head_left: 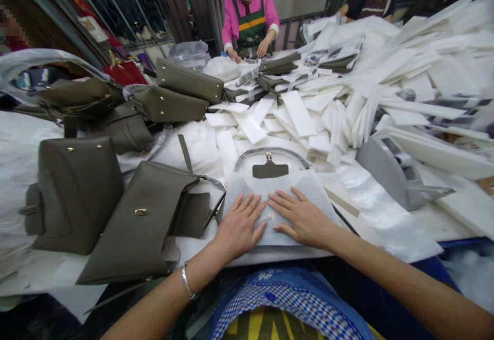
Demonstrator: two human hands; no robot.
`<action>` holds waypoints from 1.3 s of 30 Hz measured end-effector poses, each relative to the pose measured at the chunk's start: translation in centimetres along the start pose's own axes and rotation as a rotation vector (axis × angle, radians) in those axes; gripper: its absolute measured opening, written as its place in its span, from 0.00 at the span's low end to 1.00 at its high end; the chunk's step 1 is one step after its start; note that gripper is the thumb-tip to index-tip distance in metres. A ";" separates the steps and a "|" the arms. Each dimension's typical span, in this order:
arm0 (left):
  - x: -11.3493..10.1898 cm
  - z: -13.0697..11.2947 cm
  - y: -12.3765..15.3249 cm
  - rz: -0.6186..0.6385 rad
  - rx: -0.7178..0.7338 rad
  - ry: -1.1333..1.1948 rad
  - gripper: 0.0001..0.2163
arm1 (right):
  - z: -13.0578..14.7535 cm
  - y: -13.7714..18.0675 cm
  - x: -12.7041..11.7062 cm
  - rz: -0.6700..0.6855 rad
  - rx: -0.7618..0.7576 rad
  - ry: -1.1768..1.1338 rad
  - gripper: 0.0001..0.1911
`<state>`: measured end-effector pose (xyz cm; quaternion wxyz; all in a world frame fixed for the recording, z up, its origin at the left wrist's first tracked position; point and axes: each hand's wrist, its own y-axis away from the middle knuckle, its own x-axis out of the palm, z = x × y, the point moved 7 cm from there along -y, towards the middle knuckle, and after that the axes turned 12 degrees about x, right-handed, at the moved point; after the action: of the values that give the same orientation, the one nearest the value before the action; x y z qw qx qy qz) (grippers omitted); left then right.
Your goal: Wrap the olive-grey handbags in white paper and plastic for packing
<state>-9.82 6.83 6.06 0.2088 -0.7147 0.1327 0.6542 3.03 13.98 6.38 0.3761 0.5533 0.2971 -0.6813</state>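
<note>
My left hand (240, 224) and my right hand (299, 215) lie flat with fingers spread on a thin white sheet (278, 234). The sheet covers most of a handbag in front of me. Beyond its far edge show the handbag's dark olive flap tab (270, 170) with a gold clasp, and its arched handle (247, 156) in clear wrap. Left of my left hand, an olive handbag (135, 227) with a gold turn lock lies tilted, its side panel hanging out. What lies under the sheet is mostly hidden.
More olive handbags (81, 191) stand and lie to the left and behind. White foam strips (297, 113) are heaped across the middle and right. A grey curved piece (388, 173) sits at the right. Across the table a person in pink sleeves (250, 16) handles something; others are behind.
</note>
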 end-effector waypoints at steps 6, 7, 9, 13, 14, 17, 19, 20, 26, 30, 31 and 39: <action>0.5 0.3 0.5 -0.009 -0.003 -0.026 0.25 | 0.1 -0.3 0.2 -0.004 0.015 0.001 0.33; 0.6 0.2 0.5 -0.013 -0.003 -0.031 0.26 | 0.2 -0.3 0.3 -0.011 0.012 0.003 0.33; 0.8 0.1 0.5 -0.012 -0.002 -0.043 0.26 | 0.1 -0.3 0.5 -0.019 0.003 0.011 0.33; 0.9 -0.2 0.3 0.006 0.014 -0.070 0.26 | -0.2 -0.2 0.9 -0.029 -0.011 0.020 0.33; 0.9 -0.3 0.2 0.011 0.026 -0.077 0.26 | -0.3 -0.2 1.0 -0.036 -0.015 0.018 0.33; 0.8 -0.5 0.1 0.025 0.074 -0.082 0.24 | -0.5 -0.1 1.0 -0.063 -0.022 0.003 0.33; 0.8 -0.3 0.0 0.030 0.091 -0.068 0.23 | -0.8 -0.2 0.9 -0.074 -0.025 -0.009 0.33; 0.9 -0.1 -0.1 0.033 0.094 -0.056 0.23 | -1.1 -0.2 0.8 -0.073 -0.030 -0.016 0.33; 1.1 1.2 -0.8 0.048 0.126 0.039 0.26 | -2.0 -0.3 0.4 -0.048 -0.089 -0.065 0.29; 1.0 1.7 -1.1 0.041 0.138 0.078 0.26 | -2.5 0.4 0.5 -0.113 0.054 -0.015 0.26; 0.9 1.8 -1.1 0.045 0.144 0.083 0.26 | -2.4 0.5 0.7 -0.117 0.075 -0.001 0.27; 0.5 1.9 -1.3 0.071 0.159 0.066 0.27 | -1.4 1.1 1.3 -0.090 0.123 0.039 0.31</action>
<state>-10.83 8.94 5.63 0.2369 -0.7120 0.2164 0.6245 4.56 14.27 4.86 0.3044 0.5746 0.2864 -0.7037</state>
